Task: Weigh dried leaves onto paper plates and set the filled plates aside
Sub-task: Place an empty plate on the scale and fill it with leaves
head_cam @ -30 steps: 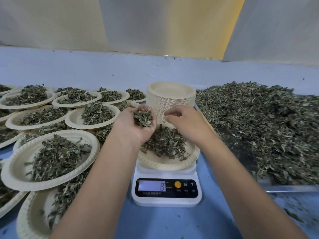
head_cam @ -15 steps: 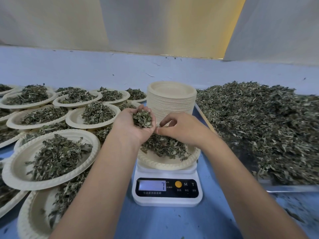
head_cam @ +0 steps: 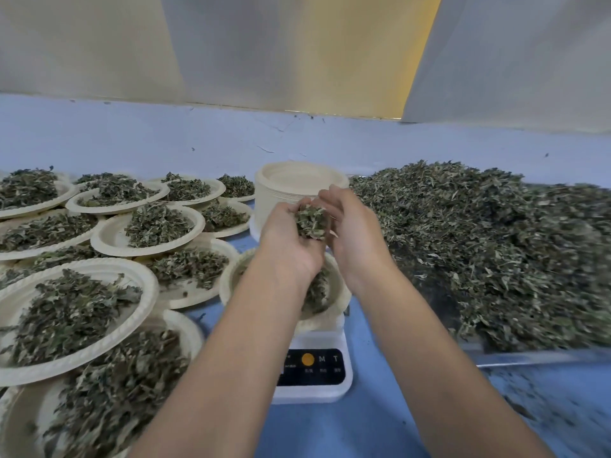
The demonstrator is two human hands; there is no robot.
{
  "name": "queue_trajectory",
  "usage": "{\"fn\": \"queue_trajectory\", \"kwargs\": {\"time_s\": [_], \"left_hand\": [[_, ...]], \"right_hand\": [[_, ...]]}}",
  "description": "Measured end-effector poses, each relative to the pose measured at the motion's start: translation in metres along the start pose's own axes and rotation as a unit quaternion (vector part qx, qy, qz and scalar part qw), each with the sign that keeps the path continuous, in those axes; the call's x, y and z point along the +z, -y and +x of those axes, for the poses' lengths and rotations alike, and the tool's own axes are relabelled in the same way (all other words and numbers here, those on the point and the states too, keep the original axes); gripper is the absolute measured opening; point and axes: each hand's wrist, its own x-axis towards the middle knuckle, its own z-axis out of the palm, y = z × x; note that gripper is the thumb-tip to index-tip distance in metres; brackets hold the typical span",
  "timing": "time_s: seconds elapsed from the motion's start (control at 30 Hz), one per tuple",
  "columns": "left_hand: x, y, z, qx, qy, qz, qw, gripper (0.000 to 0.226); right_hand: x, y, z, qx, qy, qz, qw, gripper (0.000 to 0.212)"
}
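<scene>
I see the blue worktop [head_cam: 363, 431] carrying a big heap of dried leaves [head_cam: 479, 252] along its right edge. The left side is covered with filled plates [head_cam: 112, 235], which overlap. At the middle, toward the back edge, stands a stack of empty plates [head_cam: 297, 175]. Nearer the front edge is the scale [head_cam: 314, 368], with one plate [head_cam: 231, 279] of leaves on it. Above this plate the left hand [head_cam: 287, 239] is cupped, fingers curled round a clump of leaves [head_cam: 310, 221]. The right hand [head_cam: 353, 233] touches the clump with bent fingers; whether it pinches, I cannot tell.
</scene>
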Motion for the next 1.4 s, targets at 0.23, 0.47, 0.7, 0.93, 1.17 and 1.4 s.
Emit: {"fn": "queue_trajectory", "kwargs": {"time_s": [0.23, 0.47, 0.7, 0.93, 1.17, 1.4], "left_hand": [[0.027, 0.078, 0.029, -0.006, -0.014, 0.132, 0.991, 0.020], [0.032, 0.129, 0.035, 0.022, 0.002, 0.299, 0.954, 0.027], [0.036, 0.132, 0.040, -0.031, 0.050, 0.434, 0.899, 0.032], [0.027, 0.127, 0.047, 0.000, 0.038, 0.375, 0.926, 0.018], [0.019, 0.083, 0.024, 0.107, 0.054, 0.360, 0.925, 0.030], [-0.014, -0.012, -0.011, 0.253, -0.019, 0.457, 0.853, 0.031]], "right_hand": [[-0.055, 0.017, 0.008, 0.018, -0.179, 0.095, 0.979, 0.029], [-0.109, 0.015, 0.009, 0.053, -0.268, 0.123, 0.954, 0.025], [-0.121, 0.017, 0.017, 0.036, -0.321, -0.007, 0.946, 0.020], [-0.114, 0.013, 0.015, -0.005, -0.271, 0.067, 0.960, 0.034], [-0.082, 0.016, 0.005, -0.046, -0.200, 0.068, 0.976, 0.043], [-0.028, -0.005, 0.001, -0.003, -0.124, -0.005, 0.992, 0.030]]}}
